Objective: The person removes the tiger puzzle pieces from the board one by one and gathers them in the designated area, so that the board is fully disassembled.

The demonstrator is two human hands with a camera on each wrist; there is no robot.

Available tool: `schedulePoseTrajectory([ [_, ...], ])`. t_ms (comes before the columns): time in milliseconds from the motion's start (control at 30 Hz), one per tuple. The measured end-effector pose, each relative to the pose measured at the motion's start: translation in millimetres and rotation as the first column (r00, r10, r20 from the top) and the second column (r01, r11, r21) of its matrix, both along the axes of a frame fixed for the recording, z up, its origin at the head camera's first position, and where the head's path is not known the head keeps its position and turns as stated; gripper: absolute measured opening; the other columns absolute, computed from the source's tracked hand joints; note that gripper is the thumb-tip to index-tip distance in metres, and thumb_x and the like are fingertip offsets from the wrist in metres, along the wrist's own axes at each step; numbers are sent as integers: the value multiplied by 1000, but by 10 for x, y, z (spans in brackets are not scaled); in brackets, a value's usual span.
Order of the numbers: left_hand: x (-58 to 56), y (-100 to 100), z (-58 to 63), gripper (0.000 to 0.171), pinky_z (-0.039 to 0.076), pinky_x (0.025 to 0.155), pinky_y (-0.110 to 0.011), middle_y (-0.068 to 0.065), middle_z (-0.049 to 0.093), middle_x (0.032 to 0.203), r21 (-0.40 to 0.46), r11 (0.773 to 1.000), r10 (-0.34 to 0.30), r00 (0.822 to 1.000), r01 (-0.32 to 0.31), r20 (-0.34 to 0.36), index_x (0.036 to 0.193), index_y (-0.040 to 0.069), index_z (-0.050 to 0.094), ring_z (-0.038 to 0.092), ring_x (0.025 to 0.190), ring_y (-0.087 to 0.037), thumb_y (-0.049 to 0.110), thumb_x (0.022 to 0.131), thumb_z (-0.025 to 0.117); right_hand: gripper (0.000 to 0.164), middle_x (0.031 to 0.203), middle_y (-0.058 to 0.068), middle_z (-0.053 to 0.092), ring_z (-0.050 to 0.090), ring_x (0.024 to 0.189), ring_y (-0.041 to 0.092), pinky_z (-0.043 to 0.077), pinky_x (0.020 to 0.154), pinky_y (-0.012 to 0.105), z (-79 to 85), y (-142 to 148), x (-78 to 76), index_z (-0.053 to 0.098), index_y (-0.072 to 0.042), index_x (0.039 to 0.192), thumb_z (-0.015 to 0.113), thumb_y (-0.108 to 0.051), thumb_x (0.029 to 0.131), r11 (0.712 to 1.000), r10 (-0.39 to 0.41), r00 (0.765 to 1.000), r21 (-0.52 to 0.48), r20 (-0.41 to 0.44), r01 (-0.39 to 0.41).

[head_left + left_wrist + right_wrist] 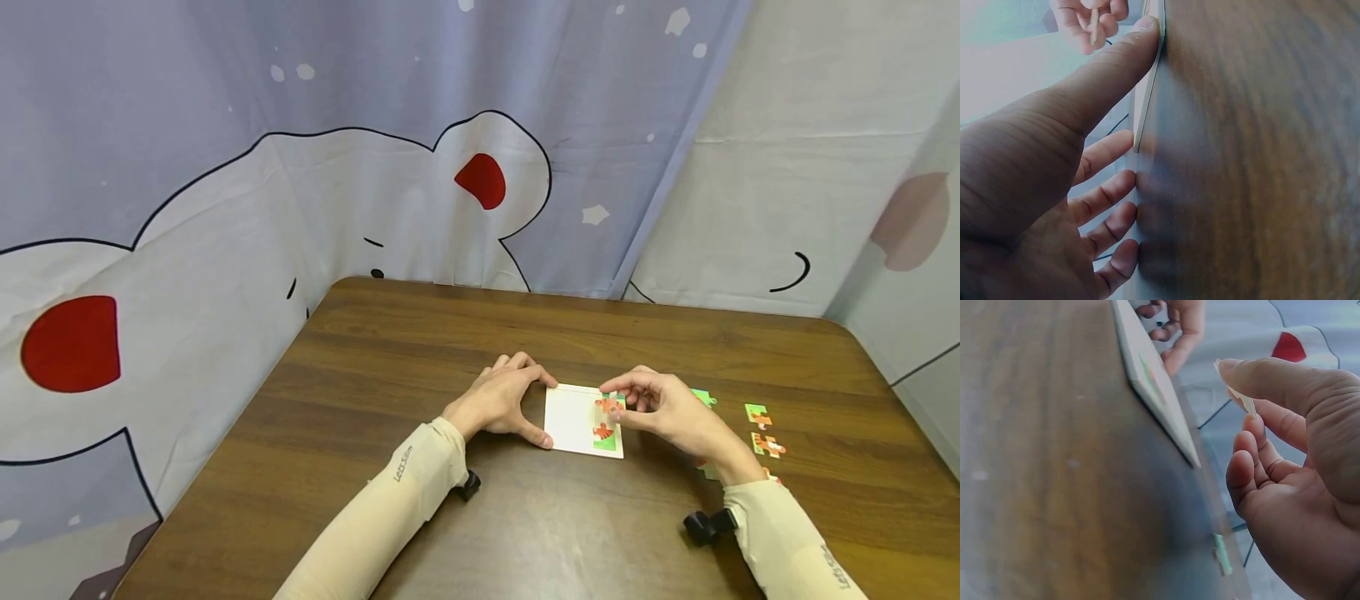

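A square white puzzle board (572, 421) lies on the table, with a green and orange puzzle piece (604, 438) in its front right corner. My left hand (501, 400) spans the board's left side, thumb near the front corner and index fingertip near the back one. In the left wrist view the thumb (1116, 59) touches the board's edge, and the other fingers are spread and relaxed. Between thumb and fingertips my right hand (667, 412) pinches an orange puzzle piece (611, 406) over the board's right side. The right wrist view shows this thin piece (1244, 402) edge-on, raised above the board.
Several loose puzzle pieces lie to the right, among them a green and orange one (757, 414) and an orange and white one (768, 446). Others are partly hidden by my right hand and wrist. A patterned curtain (420, 200) hangs behind the wooden table (360, 350).
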State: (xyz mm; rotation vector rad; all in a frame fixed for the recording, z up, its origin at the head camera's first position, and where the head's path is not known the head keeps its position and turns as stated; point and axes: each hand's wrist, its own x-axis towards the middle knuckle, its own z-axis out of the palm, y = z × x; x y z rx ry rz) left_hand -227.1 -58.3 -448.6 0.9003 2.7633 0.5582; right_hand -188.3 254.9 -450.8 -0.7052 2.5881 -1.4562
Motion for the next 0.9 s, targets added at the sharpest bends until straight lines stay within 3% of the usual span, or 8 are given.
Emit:
schedulePoseTrajectory([
  [533,25,1,-5,91,46,110,-45,1,56,147,0,1000,-1,1000,1,2,150,33,66,51,132,-25,62,72,103,35,117,8,67,61,97,18,50,81,24,287,290,124,77,-12,135,85,-16,101,988,-152,987,17,-55,153],
  [700,34,1,-4,92,46,108,-45,1,56,146,-3,1000,-3,1000,3,-1,150,33,67,52,132,-26,63,71,103,36,113,8,65,61,91,17,51,75,25,342,434,194,76,-10,136,84,-15,102,982,-183,979,32,-91,187],
  [900,21,-10,4,92,46,110,-46,0,56,148,1,1000,-2,1000,2,-8,150,32,67,51,133,-26,62,72,103,34,108,6,65,60,90,18,51,72,25,349,571,261,77,-14,135,84,-15,102,972,-232,970,19,-69,234],
])
